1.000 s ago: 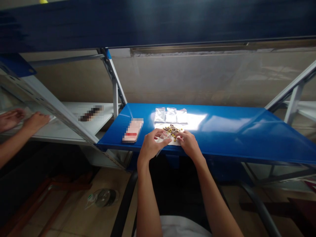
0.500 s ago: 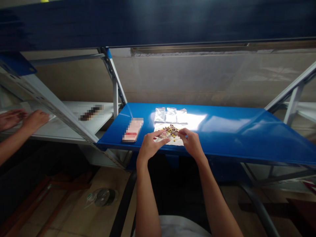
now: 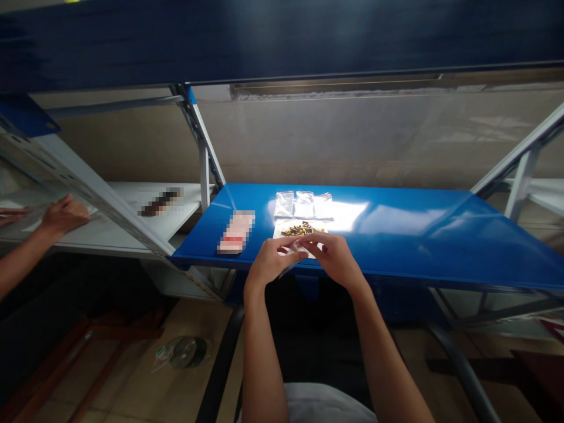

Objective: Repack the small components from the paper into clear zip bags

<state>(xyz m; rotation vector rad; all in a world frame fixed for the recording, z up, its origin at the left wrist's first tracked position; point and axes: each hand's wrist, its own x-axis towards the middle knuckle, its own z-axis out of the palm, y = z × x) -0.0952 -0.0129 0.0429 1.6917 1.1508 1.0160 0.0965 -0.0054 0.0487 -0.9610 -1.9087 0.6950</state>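
Note:
My left hand is closed on a small clear plastic bag, which hangs below the fingers and is largely covered by them. At the bag's upper part, the fingertips of my right hand are pinched together, meeting the left fingers; whatever they hold is hidden. Just beyond both hands lies a pile of dark-brown and yellow capsules on a white sheet. Behind it, three small clear bags lie in a row.
A blurred-out pink and white flat object lies left on the blue shelf. Slanted metal posts flank it. Another person's hand is over the white shelf at left. A clear bottle lies on the floor.
My right hand has moved left and toward me, from the capsule pile to the bag in my left hand. The other person's hands have shifted slightly.

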